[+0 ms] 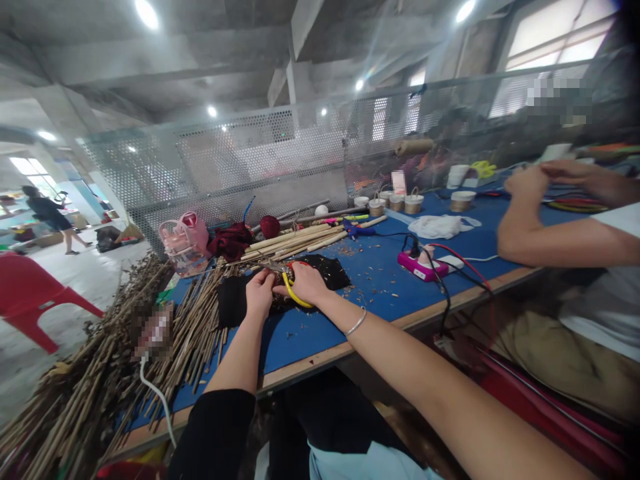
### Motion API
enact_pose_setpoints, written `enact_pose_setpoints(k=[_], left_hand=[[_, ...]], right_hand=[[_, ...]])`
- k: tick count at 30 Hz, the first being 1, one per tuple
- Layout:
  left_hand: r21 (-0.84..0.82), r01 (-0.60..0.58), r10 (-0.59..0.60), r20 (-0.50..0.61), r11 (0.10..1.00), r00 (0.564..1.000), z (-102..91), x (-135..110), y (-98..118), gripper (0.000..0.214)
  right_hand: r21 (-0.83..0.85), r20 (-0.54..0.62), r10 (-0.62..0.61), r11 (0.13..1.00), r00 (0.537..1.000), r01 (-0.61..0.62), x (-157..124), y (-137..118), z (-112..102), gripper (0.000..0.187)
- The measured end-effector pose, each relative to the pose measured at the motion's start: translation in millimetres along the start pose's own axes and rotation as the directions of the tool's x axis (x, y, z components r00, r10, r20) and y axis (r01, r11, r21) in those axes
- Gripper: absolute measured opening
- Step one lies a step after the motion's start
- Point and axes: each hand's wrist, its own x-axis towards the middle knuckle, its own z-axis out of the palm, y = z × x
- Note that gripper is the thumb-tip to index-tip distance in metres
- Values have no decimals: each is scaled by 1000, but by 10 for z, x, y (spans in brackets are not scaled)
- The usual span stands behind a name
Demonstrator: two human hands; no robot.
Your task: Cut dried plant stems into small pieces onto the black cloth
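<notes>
My right hand (pixel 309 283) is wrapped round the yellow handles of a pair of scissors (pixel 296 297), with a bit of orange-red showing by the fingers. The blades point left, over my left hand. My left hand (pixel 260 292) is closed in a pinch just beside the blades; what lies between its fingers is too small to make out. Both hands are above a black cloth (pixel 330 270) strewn with small plant scraps. Left of them lies a spread of thin dry stalks (pixel 197 327). Behind the hands is a bundle of pale, thicker sticks (pixel 295 241).
The blue table (pixel 373 287) also bears a purple power strip (pixel 423 265) with cables, a blue glue gun (pixel 357 230), white plastic (pixel 435 227), small pots (pixel 414 202) and a pink bag (pixel 185 243). A co-worker's arm (pixel 565 240) rests at right. A perforated screen (pixel 240 157) stands behind.
</notes>
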Motion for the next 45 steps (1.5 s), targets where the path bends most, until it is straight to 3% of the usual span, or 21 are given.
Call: enact_pose_setpoints(k=[8, 23, 32, 45], left_hand=[[-67, 15, -14, 10, 998, 1000, 14, 19, -34, 43], [-85, 33, -35, -22, 996, 999, 6, 9, -7, 45], [-97, 27, -23, 39, 995, 999, 60, -46, 10, 42], [-50, -3, -2, -99, 999, 995, 3, 29, 20, 34]], right_hand=[[79, 66, 51, 995, 997, -56, -19, -36, -28, 66], [53, 76, 69, 996, 995, -74, -10, -25, -34, 65], [28, -17, 27, 999, 999, -26, -18, -43, -34, 68], [42, -49, -25, 999, 998, 27, 13, 7, 12, 73]])
